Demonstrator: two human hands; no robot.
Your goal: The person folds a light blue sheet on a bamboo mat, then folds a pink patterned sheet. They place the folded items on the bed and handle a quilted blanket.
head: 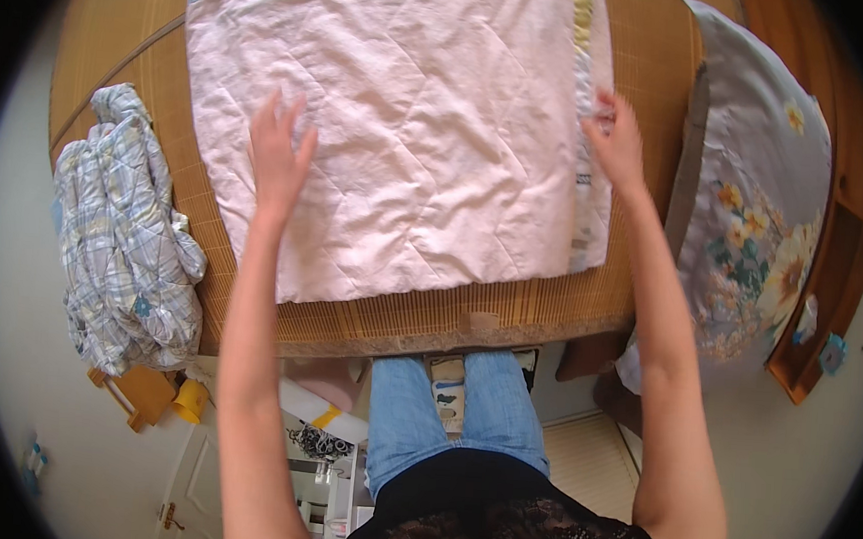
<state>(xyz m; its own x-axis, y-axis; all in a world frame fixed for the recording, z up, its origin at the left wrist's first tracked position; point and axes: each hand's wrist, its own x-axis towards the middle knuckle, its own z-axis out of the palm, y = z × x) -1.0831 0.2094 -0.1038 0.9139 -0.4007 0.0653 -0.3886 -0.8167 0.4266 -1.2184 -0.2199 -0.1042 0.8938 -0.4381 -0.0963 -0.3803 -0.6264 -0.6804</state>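
A pale pink quilted blanket [409, 142] lies folded in layers before me on a bamboo mat [369, 325]. A patterned layer [582, 175] with yellow, grey and white shows along its right side. Over the blanket's left part is my left hand [279, 149], fingers spread and holding nothing; whether it touches the cloth is unclear. My right hand [618, 144] is at the blanket's right edge with its fingers bent. Blur hides whether thumb and fingertips pinch the patterned layer.
A bunched plaid quilted cloth [129, 243] lies at the bed's left edge. On the right rests a grey satin pillow [755, 193] with printed flowers, beside a wooden bed board [842, 272]. A small yellow bin [190, 401] and a white door [196, 485] show lower left.
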